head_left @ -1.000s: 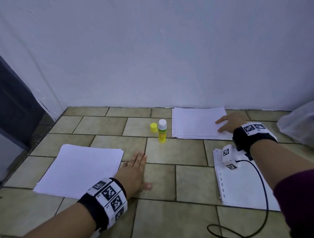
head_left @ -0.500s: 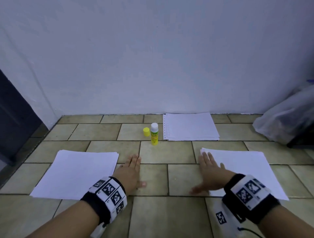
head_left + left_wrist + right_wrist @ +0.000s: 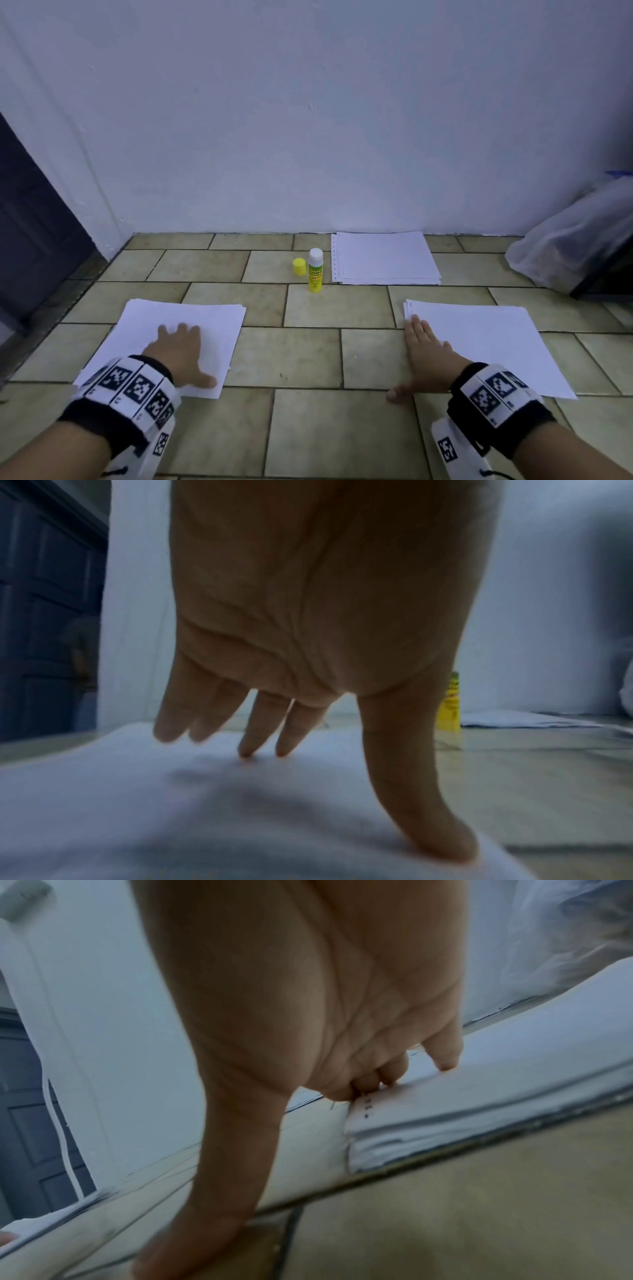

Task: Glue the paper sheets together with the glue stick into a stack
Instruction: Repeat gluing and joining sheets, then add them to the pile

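Note:
Three piles of white paper lie on the tiled floor. My left hand [image 3: 180, 349] rests flat on the left pile [image 3: 144, 318], its straight fingers [image 3: 260, 731] touching the top sheet. At the left edge of the right pile [image 3: 486, 346] my right hand [image 3: 423, 349] lies flat, with its fingers [image 3: 445, 1053] on the pile's corner [image 3: 411, 1112] and its thumb on the tile. The far pile [image 3: 383, 258], with punched holes, lies by the wall. Beside it the glue stick [image 3: 315, 270] stands upright and uncapped, partly seen in the left wrist view [image 3: 448, 704], next to its yellow cap [image 3: 299, 266].
A white wall [image 3: 308, 120] closes off the back. A dark door [image 3: 30, 219] stands at the left. A clear plastic bag [image 3: 575, 240] sits at the far right by the wall. Bare tiles [image 3: 308, 346] lie between the two near piles.
My right hand came back from the far pile to the right pile's left edge. My left hand slid from the bare tile onto the left pile.

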Tool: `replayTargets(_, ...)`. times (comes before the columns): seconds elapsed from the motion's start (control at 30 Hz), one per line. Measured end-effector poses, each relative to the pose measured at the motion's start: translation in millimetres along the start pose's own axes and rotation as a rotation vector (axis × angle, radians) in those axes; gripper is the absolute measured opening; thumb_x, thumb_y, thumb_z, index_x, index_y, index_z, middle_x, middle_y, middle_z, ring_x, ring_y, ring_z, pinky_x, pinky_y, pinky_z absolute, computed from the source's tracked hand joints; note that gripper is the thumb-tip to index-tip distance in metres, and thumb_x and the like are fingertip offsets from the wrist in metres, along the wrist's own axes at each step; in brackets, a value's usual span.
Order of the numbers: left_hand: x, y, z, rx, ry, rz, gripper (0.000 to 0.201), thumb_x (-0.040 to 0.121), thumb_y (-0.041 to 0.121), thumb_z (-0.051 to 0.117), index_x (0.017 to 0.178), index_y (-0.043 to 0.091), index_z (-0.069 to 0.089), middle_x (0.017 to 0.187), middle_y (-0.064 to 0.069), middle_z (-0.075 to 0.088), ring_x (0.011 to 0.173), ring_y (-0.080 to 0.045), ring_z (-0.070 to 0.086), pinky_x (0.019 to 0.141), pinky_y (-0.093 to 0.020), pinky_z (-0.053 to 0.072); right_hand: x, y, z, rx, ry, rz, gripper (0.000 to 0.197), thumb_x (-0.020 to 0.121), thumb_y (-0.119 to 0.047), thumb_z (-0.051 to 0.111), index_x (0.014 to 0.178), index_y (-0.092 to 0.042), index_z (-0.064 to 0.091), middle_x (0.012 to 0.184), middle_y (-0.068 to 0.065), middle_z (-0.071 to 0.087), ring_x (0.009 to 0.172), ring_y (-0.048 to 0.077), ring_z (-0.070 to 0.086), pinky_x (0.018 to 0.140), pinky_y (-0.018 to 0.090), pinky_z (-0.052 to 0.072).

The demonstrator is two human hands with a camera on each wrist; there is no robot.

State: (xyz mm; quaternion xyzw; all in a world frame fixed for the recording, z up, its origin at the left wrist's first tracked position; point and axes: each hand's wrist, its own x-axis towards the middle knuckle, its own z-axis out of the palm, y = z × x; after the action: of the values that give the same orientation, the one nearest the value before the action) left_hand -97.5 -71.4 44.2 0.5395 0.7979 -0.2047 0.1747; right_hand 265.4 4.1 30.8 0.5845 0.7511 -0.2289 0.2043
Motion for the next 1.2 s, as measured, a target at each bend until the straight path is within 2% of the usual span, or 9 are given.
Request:
replayTargets(0.27,-8.1,-11.4,1.2,0.012,0.105,0.094,0.065,0.091,0.044,0.056,0.145,0.021,0.029,0.139,0.005,0.047,0.123,-0.011,0.048,0.098,-0.020,0.036,-0.1,5.2,1.9,0.028,0.037,-0.028,0.142,0.061,-0.071,0.070,0.147,-0.005,-0.022,0.156,0.007,-0.027,0.145,0.022,-0.020,0.118,0.049,0.005)
replayTargets(0.37,-11.1,-6.6,-10.1,0.037,0.156,0.097,0.050,0.095,0.031,0.052,0.142,0.026,0.036,0.127,0.007,0.057,0.113,-0.011,0.055,0.094,-0.022,0.042,-4.0,5.3,-0.3,0.042,0.049,-0.048,0.153,0.045,-0.083,0.062,0.148,-0.005,-0.019,0.157,0.006,-0.024,0.146,0.021,-0.016,0.118,0.047,0.007)
replayTargets(0.43,-25.4,11.6,-23.7,0.048,0.232,0.121,0.039,0.096,0.025,0.047,0.134,0.024,0.040,0.102,0.010,0.061,0.094,-0.010,0.058,0.081,-0.022,0.045,-4.8,7.0,-3.0,0.054,0.078,-0.078,0.159,0.030,-0.090,0.048,0.150,-0.006,-0.012,0.159,0.005,-0.015,0.148,0.022,-0.009,0.120,0.045,0.012)
replayTargets(0.5,-43.6,42.0,-36.6,0.019,0.310,0.205,0.030,0.096,0.018,0.043,0.126,0.019,0.044,0.084,0.010,0.057,0.077,-0.011,0.053,0.067,-0.022,0.038,-2.3,11.2,-7.2,0.112,0.139,-0.123,0.141,0.045,-0.089,0.054,0.150,-0.005,0.012,0.155,0.002,0.014,0.145,0.025,0.014,0.115,0.038,0.025)
replayTargets(0.57,-59.8,79.4,-42.9,-0.046,0.322,0.304,0.030,0.096,0.016,0.042,0.126,0.019,0.045,0.088,0.008,0.058,0.077,-0.013,0.053,0.067,-0.025,0.036,2.1,16.4,-11.8,0.177,0.215,-0.140,0.113,0.058,-0.086,0.053,0.140,-0.009,0.037,0.140,0.001,0.039,0.133,0.023,0.035,0.106,0.030,0.033)
replayTargets(0.8,-52.4,168.1,-15.6,-0.056,0.077,0.563,0.057,0.091,0.052,0.052,0.133,0.015,0.043,0.131,-0.004,0.051,0.118,-0.027,0.049,0.094,-0.035,0.040,14.9,33.1,-24.2,0.192,0.308,-0.167,0.035,0.092,-0.026,0.060,0.126,-0.018,0.057,0.134,-0.001,0.050,0.126,0.014,0.043,0.104,0.019,0.028)
replayTargets(0.93,-37.6,170.9,-12.6,0.089,0.031,0.611,0.045,0.104,0.041,0.031,0.142,0.020,0.039,0.143,-0.008,0.038,0.127,-0.031,0.032,0.101,-0.039,0.037,20.8,41.4,-26.0,0.160,0.314,-0.199,0.033,0.089,-0.006,0.054,0.117,-0.019,0.063,0.126,-0.002,0.054,0.122,0.014,0.046,0.103,0.018,0.030)
replayTargets(1.03,-27.4,159.9,-7.9,0.070,0.048,0.670,0.054,0.098,0.016,0.048,0.148,0.024,0.029,0.151,-0.007,0.023,0.133,-0.029,0.024,0.100,-0.040,0.040,22.3,35.0,-32.8,0.176,0.404,-0.214,0.024,0.085,-0.011,0.063,0.107,-0.018,0.067,0.114,-0.001,0.056,0.109,0.015,0.051,0.097,0.020,0.036)
replayTargets(1.2,-17.7,147.7,-2.5,0.064,-0.070,0.600,0.069,0.097,0.035,0.050,0.150,0.047,0.007,0.160,0.001,-0.014,0.144,-0.040,-0.016,0.111,-0.065,0.014,31.7,-25.4,-62.5,0.381,0.550,-0.286,0.022,0.080,-0.021,0.071,0.101,-0.017,0.068,0.098,-0.006,0.053,0.086,0.007,0.045,0.077,0.019,0.033)
